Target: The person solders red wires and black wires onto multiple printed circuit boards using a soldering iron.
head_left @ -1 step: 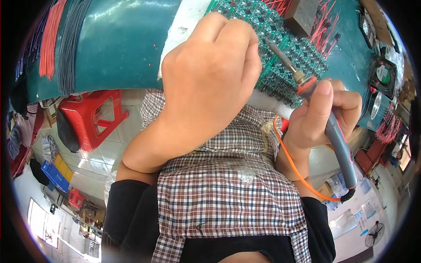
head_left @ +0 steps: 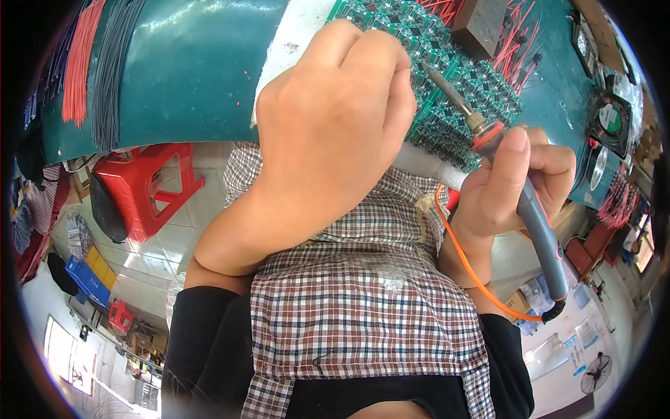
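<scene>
My right hand (head_left: 513, 178) grips a soldering iron (head_left: 536, 209) by its dark grey handle. The iron's metal tip points up and left over a dense panel of green circuit boards (head_left: 481, 98). An orange cord (head_left: 457, 244) runs from the handle's lower end. My left hand (head_left: 335, 105) is closed above the left part of the boards, its back toward me. Its fingertips are hidden, so whatever they hold cannot be made out. A white sheet (head_left: 283, 52) lies partly under this hand.
On the green tabletop (head_left: 195, 70), bundles of red wires (head_left: 82, 66) and grey wires (head_left: 117, 77) lie at the left. A dark metal block (head_left: 480, 26) sits behind the boards, beside more red wires (head_left: 520, 42). A small fan (head_left: 609, 117) stands at the right. A red stool (head_left: 139, 188) is below the table.
</scene>
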A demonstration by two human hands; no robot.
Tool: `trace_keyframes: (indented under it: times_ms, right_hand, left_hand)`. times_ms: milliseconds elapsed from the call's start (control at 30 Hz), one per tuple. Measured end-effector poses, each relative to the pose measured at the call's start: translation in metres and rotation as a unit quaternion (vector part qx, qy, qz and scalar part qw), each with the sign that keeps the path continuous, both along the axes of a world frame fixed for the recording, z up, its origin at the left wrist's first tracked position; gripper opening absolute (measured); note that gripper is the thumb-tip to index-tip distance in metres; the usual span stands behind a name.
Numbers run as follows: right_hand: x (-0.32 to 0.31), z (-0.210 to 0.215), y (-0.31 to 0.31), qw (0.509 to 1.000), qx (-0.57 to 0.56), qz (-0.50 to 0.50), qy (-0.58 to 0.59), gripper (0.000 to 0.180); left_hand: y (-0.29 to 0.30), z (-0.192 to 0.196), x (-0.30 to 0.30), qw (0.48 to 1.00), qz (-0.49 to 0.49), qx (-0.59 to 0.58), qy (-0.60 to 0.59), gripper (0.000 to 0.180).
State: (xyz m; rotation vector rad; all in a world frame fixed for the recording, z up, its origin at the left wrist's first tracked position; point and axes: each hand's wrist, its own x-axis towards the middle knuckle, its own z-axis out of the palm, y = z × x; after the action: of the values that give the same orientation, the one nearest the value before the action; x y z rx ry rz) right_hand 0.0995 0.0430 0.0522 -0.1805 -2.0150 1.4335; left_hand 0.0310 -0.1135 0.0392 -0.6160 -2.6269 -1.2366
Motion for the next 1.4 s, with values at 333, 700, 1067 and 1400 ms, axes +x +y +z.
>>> trace_keyframes:
  times_ms: [333,700,1067,1400]
  right_hand:
    - [0.002,0.0,0.001,1.0,0.0,-0.003,-0.001,0.028]
    - [0.0,0.001,0.003,1.0,0.005,-0.003,0.005,0.027]
    - [-0.001,0.003,0.003,1.0,0.012,0.014,-0.006,0.027]
    - [-0.01,0.01,0.007,0.999,-0.02,-0.02,0.028,0.028]
  left_hand:
    - [0.001,0.001,0.0,1.0,-0.009,-0.006,-0.004,0.01]
    - [0.002,0.001,0.001,1.0,-0.007,0.004,-0.01,0.01]
    - [0.005,0.0,0.0,1.0,-0.013,0.01,-0.007,0.011]
    - [0.007,0.032,-0.006,0.989,0.018,0.073,-0.128,0.008]
